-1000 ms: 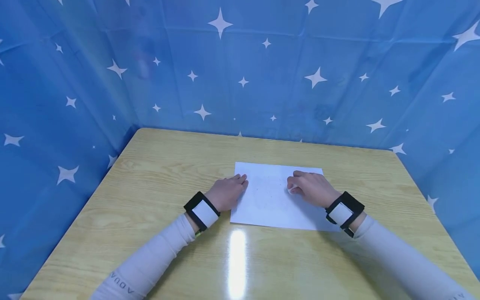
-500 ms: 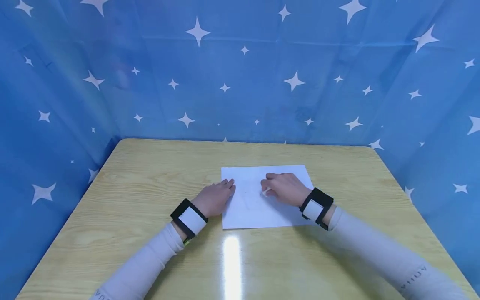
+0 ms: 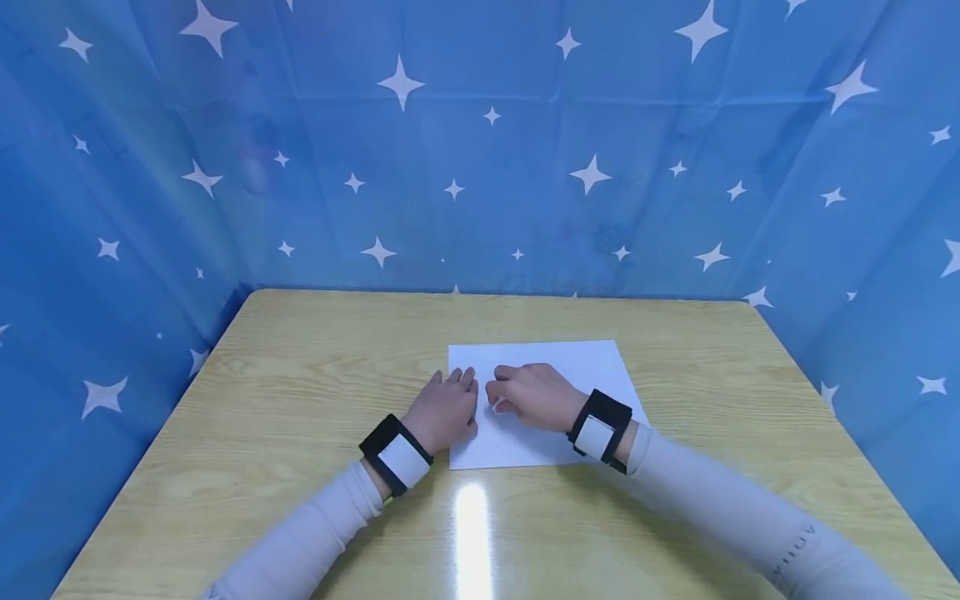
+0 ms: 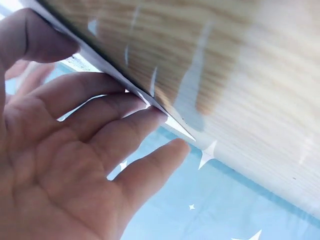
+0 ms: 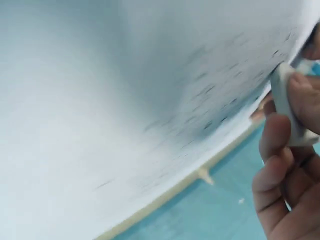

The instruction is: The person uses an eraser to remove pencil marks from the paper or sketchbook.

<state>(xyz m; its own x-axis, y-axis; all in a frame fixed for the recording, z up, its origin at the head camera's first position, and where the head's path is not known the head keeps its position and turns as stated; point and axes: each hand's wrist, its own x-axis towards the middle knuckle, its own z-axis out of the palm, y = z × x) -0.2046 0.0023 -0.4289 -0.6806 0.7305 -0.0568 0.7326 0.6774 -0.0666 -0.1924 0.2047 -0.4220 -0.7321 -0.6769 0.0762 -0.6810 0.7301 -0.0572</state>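
Note:
A white sheet of paper (image 3: 581,375) lies on the wooden table. My right hand (image 3: 536,396) pinches a white eraser (image 5: 286,95) between thumb and fingers, its end against the paper's left half. The head view shows only a sliver of the eraser, since the fingers cover most of it. Dark crumbs (image 5: 207,91) are scattered on the sheet near it in the right wrist view. At the paper's left edge rests my left hand (image 3: 444,410), fingers extended and tips touching the sheet. Little space separates the two hands.
The light wooden table (image 3: 315,350) stretches around the paper on every side. Blue cloth with white stars (image 3: 480,225) hangs behind the table and along both sides. Both wrists wear black straps with white patches.
My right hand has slid left across the paper with the eraser, nearer to my left hand. The left hand still rests at the sheet's left edge. The head view has shifted.

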